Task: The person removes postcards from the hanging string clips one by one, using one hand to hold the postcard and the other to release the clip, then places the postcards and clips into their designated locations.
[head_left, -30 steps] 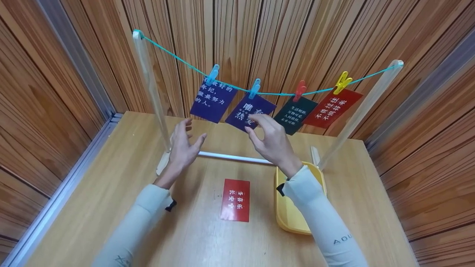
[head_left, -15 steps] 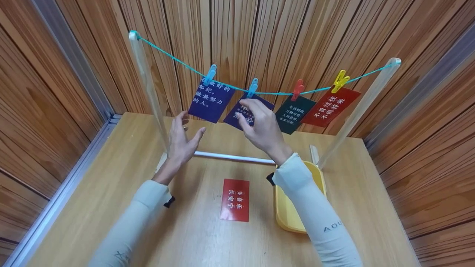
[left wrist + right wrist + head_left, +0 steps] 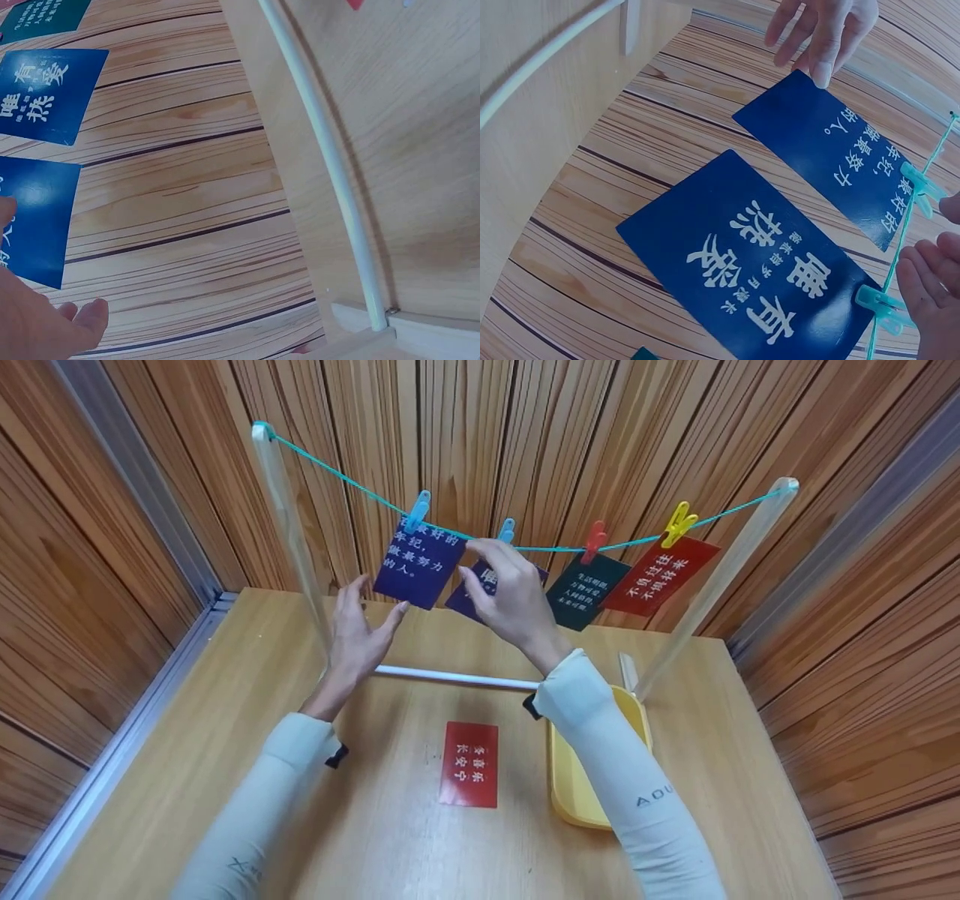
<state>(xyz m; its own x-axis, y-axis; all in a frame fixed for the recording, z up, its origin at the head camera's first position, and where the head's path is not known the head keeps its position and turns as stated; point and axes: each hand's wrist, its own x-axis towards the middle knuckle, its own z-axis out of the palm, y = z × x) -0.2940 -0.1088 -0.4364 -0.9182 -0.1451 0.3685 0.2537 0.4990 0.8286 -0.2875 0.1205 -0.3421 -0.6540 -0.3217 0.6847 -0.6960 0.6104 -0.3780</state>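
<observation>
A dark blue printed card (image 3: 420,566) hangs from the teal string (image 3: 337,474) by a light blue clothespin (image 3: 417,514). My left hand (image 3: 358,631) is at its lower left corner, thumb and fingers spread; in the right wrist view the thumb overlaps that corner, and I cannot tell whether it touches. My right hand (image 3: 517,601), fingers bent with a gap to the thumb, is near the card's right edge. It partly covers a second blue card (image 3: 735,247), held by another light blue clothespin (image 3: 881,304). Neither hand visibly grips anything.
A green card (image 3: 589,591) under a red clothespin (image 3: 594,542) and a red card (image 3: 660,577) under a yellow clothespin (image 3: 679,525) hang further right. Wooden posts (image 3: 712,592) carry the string. On the table lie another red card (image 3: 469,765) and a yellow basket (image 3: 581,791).
My right hand has moved left and up, from the second blue card to the leftmost card's edge. My left hand has risen slightly towards that card's lower corner.
</observation>
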